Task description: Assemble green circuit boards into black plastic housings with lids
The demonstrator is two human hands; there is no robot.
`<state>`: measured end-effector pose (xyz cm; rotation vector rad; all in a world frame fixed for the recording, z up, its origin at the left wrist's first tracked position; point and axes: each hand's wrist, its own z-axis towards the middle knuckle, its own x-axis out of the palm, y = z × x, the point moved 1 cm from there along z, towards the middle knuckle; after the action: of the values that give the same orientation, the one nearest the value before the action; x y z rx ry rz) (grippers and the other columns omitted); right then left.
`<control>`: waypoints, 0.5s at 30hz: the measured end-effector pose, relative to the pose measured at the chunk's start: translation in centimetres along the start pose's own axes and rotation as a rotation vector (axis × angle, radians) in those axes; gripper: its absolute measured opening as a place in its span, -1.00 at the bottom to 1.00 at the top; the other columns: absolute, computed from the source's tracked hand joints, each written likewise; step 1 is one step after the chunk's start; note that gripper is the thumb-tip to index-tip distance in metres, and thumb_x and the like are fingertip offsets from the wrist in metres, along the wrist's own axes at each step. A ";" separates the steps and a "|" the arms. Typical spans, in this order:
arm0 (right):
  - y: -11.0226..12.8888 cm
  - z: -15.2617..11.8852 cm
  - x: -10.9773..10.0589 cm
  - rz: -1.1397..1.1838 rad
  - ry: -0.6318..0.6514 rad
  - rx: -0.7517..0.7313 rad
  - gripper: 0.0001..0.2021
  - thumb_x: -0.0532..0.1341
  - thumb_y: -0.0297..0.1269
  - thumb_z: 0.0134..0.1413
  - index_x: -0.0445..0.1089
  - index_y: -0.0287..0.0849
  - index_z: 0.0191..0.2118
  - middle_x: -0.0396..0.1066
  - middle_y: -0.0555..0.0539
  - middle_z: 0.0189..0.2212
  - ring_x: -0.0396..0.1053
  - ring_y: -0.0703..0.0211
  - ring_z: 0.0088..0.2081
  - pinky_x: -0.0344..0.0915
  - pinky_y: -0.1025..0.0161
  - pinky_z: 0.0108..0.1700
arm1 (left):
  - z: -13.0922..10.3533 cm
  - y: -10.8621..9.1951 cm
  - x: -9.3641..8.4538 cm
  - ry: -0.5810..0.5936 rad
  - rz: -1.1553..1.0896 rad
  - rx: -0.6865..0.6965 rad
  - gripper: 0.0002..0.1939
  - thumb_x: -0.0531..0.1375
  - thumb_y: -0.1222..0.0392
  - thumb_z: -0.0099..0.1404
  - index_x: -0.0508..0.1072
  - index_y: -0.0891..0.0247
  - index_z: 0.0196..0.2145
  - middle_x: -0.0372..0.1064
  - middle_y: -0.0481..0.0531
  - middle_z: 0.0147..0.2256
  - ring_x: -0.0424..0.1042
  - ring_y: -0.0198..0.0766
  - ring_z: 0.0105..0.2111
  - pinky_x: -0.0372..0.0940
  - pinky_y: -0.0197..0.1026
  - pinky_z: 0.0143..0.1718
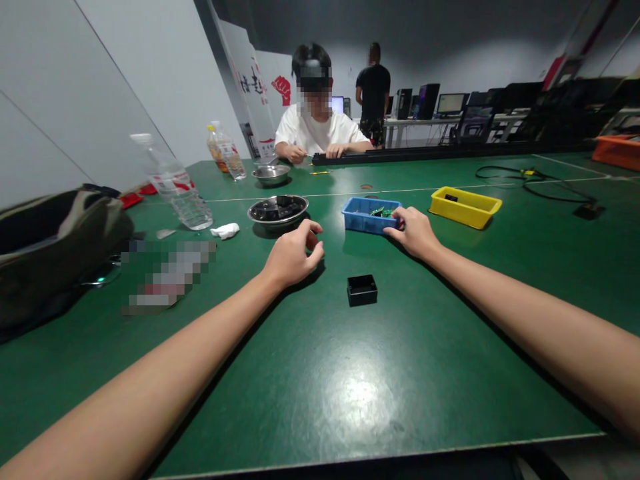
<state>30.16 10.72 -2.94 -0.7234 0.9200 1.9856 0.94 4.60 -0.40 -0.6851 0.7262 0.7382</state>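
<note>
My right hand (414, 230) has its thumb and fingers at the right end of a small blue plastic bin (353, 222), gripping its edge. Green circuit boards (379, 212) lie inside that bin. My left hand (295, 257) rests on the table with its fingers loosely curved and the thumb apart, holding nothing. Just beyond it stands a steel bowl (273, 225) full of black plastic parts (280, 208). An open black plastic box (362, 291) sits on the table between my forearms, nearer to me than both hands.
To the right of the blue bin is a yellow bin (465, 212) with a small black piece in it. Bottles (183, 197), a crumpled tissue (226, 231) and a bag (60, 247) are at left. A black cable (545, 183) lies far right. Across the table sits a person (323, 130).
</note>
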 end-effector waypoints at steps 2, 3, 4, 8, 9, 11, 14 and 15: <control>0.5 -1.4 -1.1 0.050 0.001 -0.030 -0.85 0.39 -0.32 0.01 0.42 -0.13 -0.31 0.37 -0.03 -0.40 0.33 0.10 -0.36 0.26 0.21 -0.23 | 0.0 -0.1 0.1 -0.005 -0.010 0.046 -0.77 0.17 0.24 0.28 0.35 0.25 -0.09 0.49 0.04 -0.31 0.52 -0.19 -0.31 0.40 -0.13 -0.22; 0.8 -2.1 -1.7 0.077 0.004 -0.048 -0.86 0.39 -0.34 -0.01 0.42 -0.13 -0.33 0.36 -0.02 -0.40 0.32 0.13 -0.38 0.26 0.22 -0.25 | 0.0 -0.1 0.1 -0.011 -0.014 0.074 -0.75 0.18 0.23 0.29 0.34 0.26 -0.07 0.49 0.07 -0.24 0.52 -0.17 -0.25 0.42 -0.10 -0.16; 1.0 -2.8 -2.2 0.100 0.013 -0.066 -0.86 0.39 -0.34 -0.02 0.42 -0.14 -0.35 0.37 -0.01 -0.40 0.30 0.16 -0.41 0.25 0.23 -0.27 | 0.0 -0.2 0.1 -0.016 -0.018 0.106 -0.71 0.20 0.21 0.30 0.33 0.26 -0.03 0.48 0.11 -0.16 0.52 -0.14 -0.18 0.43 -0.07 -0.10; 2.1 -4.9 -3.9 0.174 0.062 -0.102 -0.89 0.37 -0.36 -0.02 0.41 -0.14 -0.40 0.38 -0.02 -0.36 0.27 0.23 -0.46 0.23 0.25 -0.34 | 0.0 -0.6 0.3 0.034 -0.060 0.243 -0.35 0.31 0.04 0.26 0.18 0.26 0.20 0.27 0.31 0.18 0.37 0.05 0.15 0.34 0.11 0.18; 2.4 -5.2 -4.1 0.188 0.072 -0.111 -0.90 0.35 -0.37 -0.02 0.40 -0.14 -0.40 0.38 -0.03 -0.35 0.27 0.23 -0.46 0.24 0.26 -0.35 | 0.0 -0.7 0.3 0.069 -0.070 0.266 -0.27 0.32 0.01 0.24 0.13 0.26 0.24 0.19 0.35 0.24 0.30 0.10 0.23 0.28 0.16 0.24; 2.9 -5.6 -4.3 0.203 0.095 -0.143 -0.92 0.33 -0.38 -0.01 0.40 -0.13 -0.40 0.38 -0.04 -0.34 0.29 0.21 -0.44 0.26 0.26 -0.36 | -0.1 -0.7 0.4 0.141 -0.080 0.284 -0.20 0.33 -0.01 0.24 0.08 0.24 0.29 0.12 0.37 0.28 0.21 0.14 0.30 0.22 0.19 0.28; 3.4 -5.6 -4.2 0.187 0.127 -0.215 -0.94 0.29 -0.39 0.00 0.39 -0.13 -0.40 0.37 -0.07 -0.31 0.33 0.15 -0.36 0.33 0.22 -0.29 | -0.1 -0.7 0.4 0.204 -0.083 0.252 -0.28 0.32 0.04 0.23 0.14 0.18 0.25 0.24 0.27 0.18 0.32 0.09 0.19 0.31 0.15 0.19; 3.5 -5.5 -4.1 0.176 0.129 -0.238 -0.95 0.28 -0.38 0.00 0.39 -0.12 -0.38 0.37 -0.09 -0.28 0.36 0.12 -0.31 0.36 0.19 -0.23 | -0.1 -0.7 0.4 0.206 -0.085 0.237 -0.32 0.32 0.05 0.21 0.18 0.17 0.21 0.28 0.24 0.13 0.36 0.07 0.14 0.34 0.12 0.15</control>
<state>30.17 3.10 -1.82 -0.9408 0.8550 2.2517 1.64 4.29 -0.56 -0.5766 0.9503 0.4980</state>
